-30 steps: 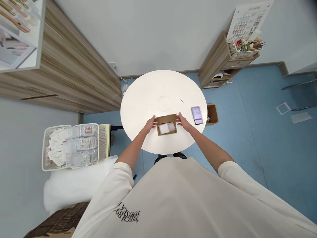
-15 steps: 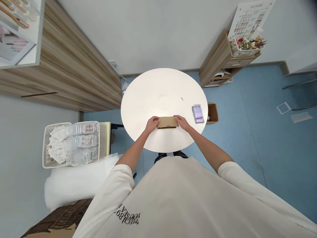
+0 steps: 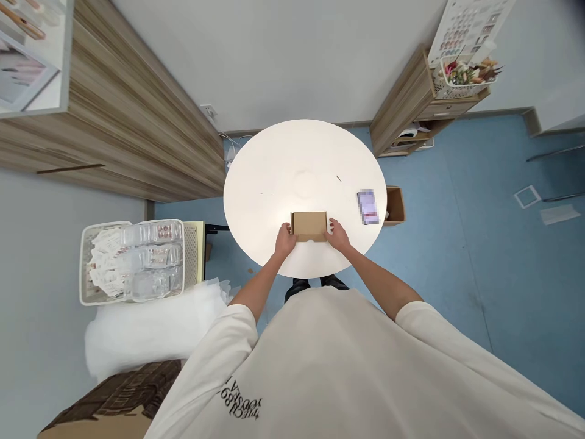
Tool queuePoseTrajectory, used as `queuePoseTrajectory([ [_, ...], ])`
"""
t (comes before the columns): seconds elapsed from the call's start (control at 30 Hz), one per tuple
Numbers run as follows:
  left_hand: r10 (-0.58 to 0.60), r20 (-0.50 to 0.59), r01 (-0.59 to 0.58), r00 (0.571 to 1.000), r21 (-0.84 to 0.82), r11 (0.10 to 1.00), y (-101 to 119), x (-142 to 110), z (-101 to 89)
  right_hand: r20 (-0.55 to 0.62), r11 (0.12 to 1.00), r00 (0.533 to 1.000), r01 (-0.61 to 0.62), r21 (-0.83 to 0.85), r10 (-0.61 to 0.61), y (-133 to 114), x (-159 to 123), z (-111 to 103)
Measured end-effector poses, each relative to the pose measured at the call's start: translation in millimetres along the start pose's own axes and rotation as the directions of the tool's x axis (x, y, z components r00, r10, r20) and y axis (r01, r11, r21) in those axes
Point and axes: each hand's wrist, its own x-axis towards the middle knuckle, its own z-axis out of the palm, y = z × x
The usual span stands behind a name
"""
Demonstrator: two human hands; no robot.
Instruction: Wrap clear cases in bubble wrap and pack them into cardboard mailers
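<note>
A small brown cardboard box (image 3: 310, 224) lies near the front edge of the round white table (image 3: 274, 152). At its left near corner my left hand (image 3: 286, 239) grips it, with the thumb on the near edge and the fingers curled along the side. My right hand (image 3: 338, 236) is at the opposite corner in much the same way, its thumb on the near edge and its fingers bent beside the right end. A small pale notch shows midway along the box's near edge. What the box holds cannot be seen.
A phone with a blurred screen (image 3: 368, 207) lies on the table's right side. An open carton (image 3: 395, 206) stands on the floor beyond it. At left is a white basket (image 3: 86, 268) of clear packs above white wrapping (image 3: 137, 335). Wooden cabinets (image 3: 150, 122) flank the back wall.
The box's broad brown face now shows taller and its dark front gap is out of sight. Both hands have shifted toward me, from its far corners to its near corners.
</note>
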Motion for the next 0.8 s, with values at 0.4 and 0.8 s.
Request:
queuePoseTrajectory([
  [0.4, 0.328, 0.153, -0.361, 0.932, 0.453, 0.815, 11, -25, 2.4, -0.026, 0.957, 0.983, 0.173, -0.234, -0.184, -14, -13, 10],
  [0.8, 0.318, 0.01, -0.29, 0.948, 0.44, 0.85, 33, -9, -29.7, 0.021, 0.924, 0.955, 0.291, -0.248, -0.295, -44, -8, -25],
])
